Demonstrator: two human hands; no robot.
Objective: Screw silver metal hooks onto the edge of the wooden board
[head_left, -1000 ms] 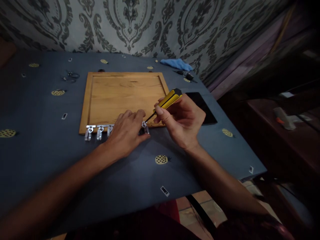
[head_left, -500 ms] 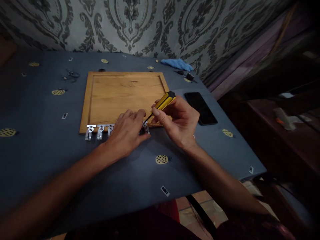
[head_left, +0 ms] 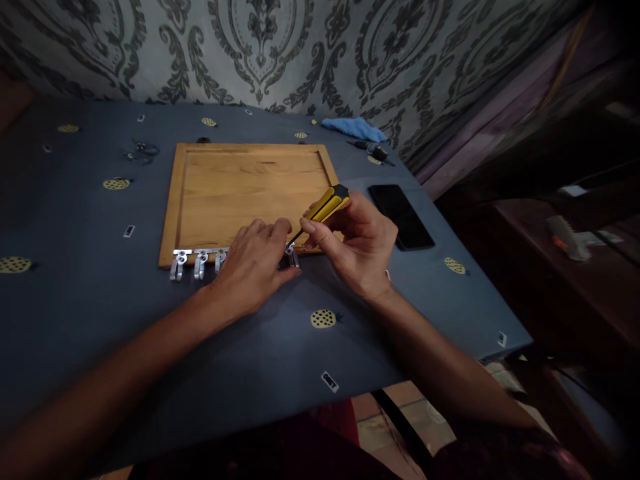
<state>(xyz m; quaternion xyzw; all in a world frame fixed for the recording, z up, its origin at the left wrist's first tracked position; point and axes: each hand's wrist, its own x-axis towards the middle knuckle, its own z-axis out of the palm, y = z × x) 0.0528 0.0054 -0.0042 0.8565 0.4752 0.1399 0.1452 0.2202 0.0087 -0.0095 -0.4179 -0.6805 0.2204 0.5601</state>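
A wooden panel (head_left: 250, 193) with a raised frame lies flat on the table. Along its near edge runs a metal hook rail (head_left: 201, 263) with silvery hooks hanging over the side. My left hand (head_left: 255, 263) holds the rail against that edge, its fingers on top and its thumb near the rightmost hook (head_left: 293, 256); it hides the rail's middle. A yellow-and-black screwdriver (head_left: 328, 205) is pinched in my right hand (head_left: 357, 247). It tilts, with its shaft pointing down-left and its tip at the rightmost hook. Whether the tip sits in a screw is too small to tell.
The table (head_left: 235, 393) has a blue-grey cover with printed pineapples. To the right lies a black phone (head_left: 401, 217). A blue cloth (head_left: 354, 128) and a dark tool (head_left: 373, 151) are at the back right, scissors (head_left: 141, 152) at the back left. A patterned wall stands behind.
The screwdriver handle and my right hand have shifted very slightly left. My left hand, the panel and the hook rail have stayed in place.
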